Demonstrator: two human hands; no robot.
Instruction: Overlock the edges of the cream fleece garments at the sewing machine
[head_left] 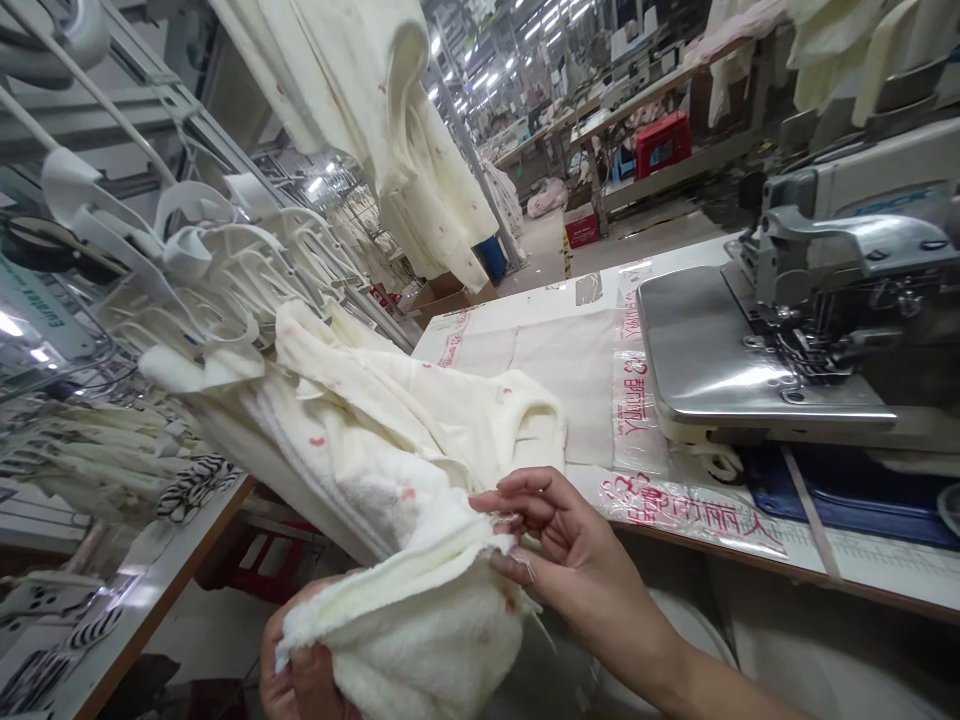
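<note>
Rows of ceiling lights run over a garment factory floor, and one overlock machine [847, 270] at the far right serves as the landmark here. Farthest left of the machine, a white plastic rack [187, 250] spreads too many curved arms to count, with striped pieces [191, 487] lying below it. Nearer the machine, at least two cream garments [360, 100] hang overhead.

The left hand [304, 670], low and in front of the machine, is closed under a fleece garment [390, 520], its fingers mostly hidden. The right hand [570, 540], closer to the machine, pinches the garment's edge between thumb and fingers. The two hands stay apart, with the fleece gathered between them, one garment held up just left of the machine. So far it is bunched rather than folded or laid flat, and none of it sits on the machine's steel bed [735, 350]. One printed plastic bag [637, 480] lies in front of the machine, and one red crate [664, 143] stands far behind it.
</note>
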